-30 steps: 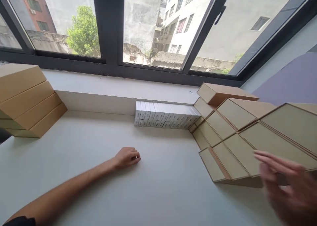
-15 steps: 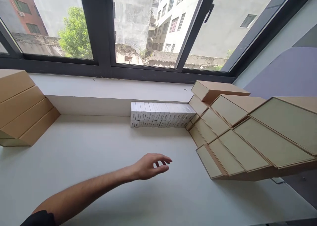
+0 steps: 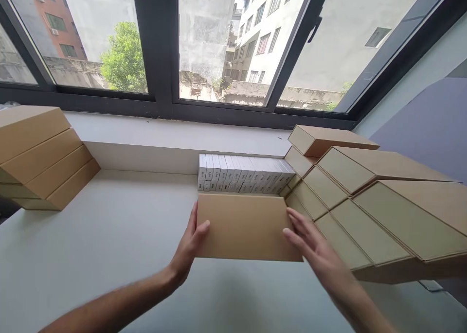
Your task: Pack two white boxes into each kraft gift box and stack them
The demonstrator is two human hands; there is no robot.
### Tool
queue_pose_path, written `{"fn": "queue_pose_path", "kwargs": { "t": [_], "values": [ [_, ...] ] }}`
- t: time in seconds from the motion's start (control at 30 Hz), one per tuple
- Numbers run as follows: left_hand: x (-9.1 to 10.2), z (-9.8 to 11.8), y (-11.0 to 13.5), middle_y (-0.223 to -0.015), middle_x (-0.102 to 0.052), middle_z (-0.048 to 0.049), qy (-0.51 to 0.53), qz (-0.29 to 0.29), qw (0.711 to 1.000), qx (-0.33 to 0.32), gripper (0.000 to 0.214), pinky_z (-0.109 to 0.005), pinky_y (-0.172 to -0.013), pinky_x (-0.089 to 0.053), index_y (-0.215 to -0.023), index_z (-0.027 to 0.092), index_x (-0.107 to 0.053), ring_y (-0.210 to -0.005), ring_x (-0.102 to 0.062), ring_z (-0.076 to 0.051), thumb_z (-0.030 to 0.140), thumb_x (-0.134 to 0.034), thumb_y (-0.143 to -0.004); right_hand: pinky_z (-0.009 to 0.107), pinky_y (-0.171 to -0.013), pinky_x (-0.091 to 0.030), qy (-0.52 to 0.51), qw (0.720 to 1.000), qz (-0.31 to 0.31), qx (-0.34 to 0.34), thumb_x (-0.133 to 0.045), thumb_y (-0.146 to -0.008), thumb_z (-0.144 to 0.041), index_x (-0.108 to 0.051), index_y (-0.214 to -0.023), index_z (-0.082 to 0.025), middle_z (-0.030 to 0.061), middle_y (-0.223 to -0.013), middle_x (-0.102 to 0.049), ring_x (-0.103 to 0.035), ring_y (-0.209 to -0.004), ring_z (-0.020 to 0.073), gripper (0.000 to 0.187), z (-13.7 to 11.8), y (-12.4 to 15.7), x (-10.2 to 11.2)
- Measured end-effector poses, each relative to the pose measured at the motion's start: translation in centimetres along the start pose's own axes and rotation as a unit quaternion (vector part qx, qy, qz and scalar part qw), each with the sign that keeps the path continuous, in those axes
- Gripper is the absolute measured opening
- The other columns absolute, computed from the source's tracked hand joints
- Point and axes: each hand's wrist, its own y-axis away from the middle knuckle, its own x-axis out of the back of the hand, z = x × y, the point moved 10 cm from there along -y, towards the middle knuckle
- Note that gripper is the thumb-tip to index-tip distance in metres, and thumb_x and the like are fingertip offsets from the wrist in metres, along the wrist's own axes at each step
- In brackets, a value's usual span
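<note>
Between my two hands is a brown cardboard box [image 3: 245, 228], held level over the white table [image 3: 138, 236]. My left hand [image 3: 188, 243] grips its left end, thumb on the top face. On the right end, my right hand [image 3: 306, 233] is closed in the same way, slightly blurred. Just beyond the box stands a double row of small white boxes [image 3: 241, 172] with printed ends. To the right rises a stack of similar cardboard boxes [image 3: 394, 226] with pale ends, close to my right hand.
Another stack of brown boxes [image 3: 47, 158] stands at the far left. A white window ledge [image 3: 175, 133] runs along the back, below dark-framed windows [image 3: 164, 56]. One box [image 3: 328, 138] tops the rear of the right stack.
My right hand has come into view, and both hands now hold a cardboard box. The right stack has lost a box from its upper front. The view has shifted slightly.
</note>
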Motion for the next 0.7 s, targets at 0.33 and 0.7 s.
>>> {"fn": "queue_pose_path", "kwargs": {
  "t": [0.33, 0.7],
  "values": [
    [18.3, -3.3, 9.1, -0.149, -0.049, -0.012, -0.13, 0.216, 0.964, 0.082, 0.078, -0.038, -0.103, -0.048, -0.144, 0.025, -0.033, -0.133, -0.052, -0.03, 0.07, -0.052, -0.084, 0.039, -0.097, -0.055, -0.158, 0.96, -0.212, -0.088, -0.065, -0.08, -0.065, -0.063, -0.128, -0.023, 0.0132, -0.136, -0.06, -0.056, -0.128, 0.0293, 0.063, 3.6, 2.9, -19.8],
    [18.1, -2.5, 9.7, -0.096, -0.062, -0.0038, -0.243, 0.117, 0.957, 0.11, 0.048, -0.026, -0.075, -0.047, -0.086, 0.022, -0.043, -0.091, -0.06, -0.02, 0.067, -0.058, -0.083, 0.023, -0.037, -0.042, -0.176, 0.927, -0.259, -0.207, -0.067, -0.065, -0.081, -0.036, -0.066, -0.022, -0.0055, -0.052, -0.042, -0.046, -0.043, 0.0101, 0.066, 6.2, 4.9, -22.4]
  ]
}}
